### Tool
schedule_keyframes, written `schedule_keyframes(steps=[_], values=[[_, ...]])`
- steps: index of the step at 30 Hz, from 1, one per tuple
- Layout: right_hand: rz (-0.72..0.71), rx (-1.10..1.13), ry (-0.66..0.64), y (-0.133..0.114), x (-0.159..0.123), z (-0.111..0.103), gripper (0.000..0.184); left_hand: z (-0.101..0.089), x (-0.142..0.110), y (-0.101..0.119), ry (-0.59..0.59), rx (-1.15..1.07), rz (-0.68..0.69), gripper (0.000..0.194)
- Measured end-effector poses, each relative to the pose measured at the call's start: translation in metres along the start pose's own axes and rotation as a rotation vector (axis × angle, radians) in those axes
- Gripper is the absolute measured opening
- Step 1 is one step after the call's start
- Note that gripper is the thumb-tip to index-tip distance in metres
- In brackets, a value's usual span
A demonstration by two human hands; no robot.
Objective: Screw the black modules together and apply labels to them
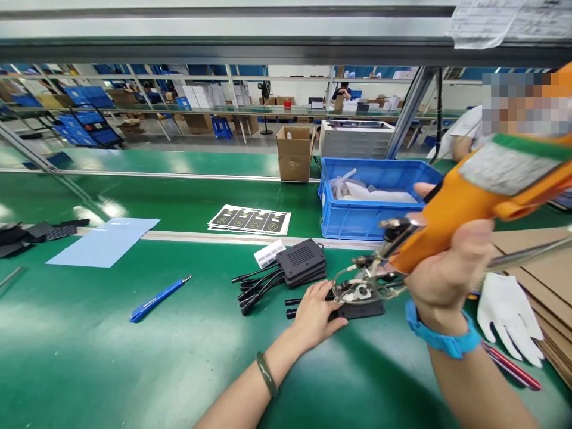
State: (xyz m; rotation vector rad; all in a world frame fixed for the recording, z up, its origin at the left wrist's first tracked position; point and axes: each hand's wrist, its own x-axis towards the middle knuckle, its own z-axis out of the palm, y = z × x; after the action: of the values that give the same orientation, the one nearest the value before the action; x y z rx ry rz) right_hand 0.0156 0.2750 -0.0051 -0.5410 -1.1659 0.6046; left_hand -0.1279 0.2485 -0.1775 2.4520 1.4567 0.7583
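an orange tool (451, 196) looms nearest at the right, with the right hand (451, 268) wrapped around it, fingers mostly hidden behind its body. its metal nose covers part of a flat black box (364, 310) on the green table (111, 369). the left hand (315, 307) lies over that box's cable end, thumb apart from the fingers; i cannot tell whether they pinch it. just beyond sit stacked black boxes (304, 259), cables pointing left, beside a white piece (269, 254). farther off, the tool blocks part of a blue bin (370, 217); printed sheets (250, 219) lie left of it. a blue pen-like tool (156, 301) rests at left, a white glove (507, 310) at right.
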Motion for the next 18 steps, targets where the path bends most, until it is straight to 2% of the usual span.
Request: schedule_keyframes(steps=[3,5,7,12,18], values=[[-0.082,-0.032,0.052,-0.011,0.002,-0.001,0.045,0.002,0.002,-0.003,0.046,-0.040,-0.024,0.063],[-0.040,-0.070,0.032,-0.008,-0.004,-0.002,0.043,0.004,0.003,-0.004,0.076,-0.062,-0.030,0.077],[0.028,-0.064,-0.019,0.000,-0.015,-0.003,0.043,0.005,0.003,-0.005,0.098,-0.088,-0.021,0.083],[0.091,-0.034,-0.099,0.021,-0.036,-0.007,0.034,0.008,0.004,-0.007,0.146,-0.161,-0.010,0.076],[0.114,-0.006,-0.162,0.029,-0.045,-0.006,0.038,0.012,0.005,-0.008,0.151,-0.209,-0.032,0.064]])
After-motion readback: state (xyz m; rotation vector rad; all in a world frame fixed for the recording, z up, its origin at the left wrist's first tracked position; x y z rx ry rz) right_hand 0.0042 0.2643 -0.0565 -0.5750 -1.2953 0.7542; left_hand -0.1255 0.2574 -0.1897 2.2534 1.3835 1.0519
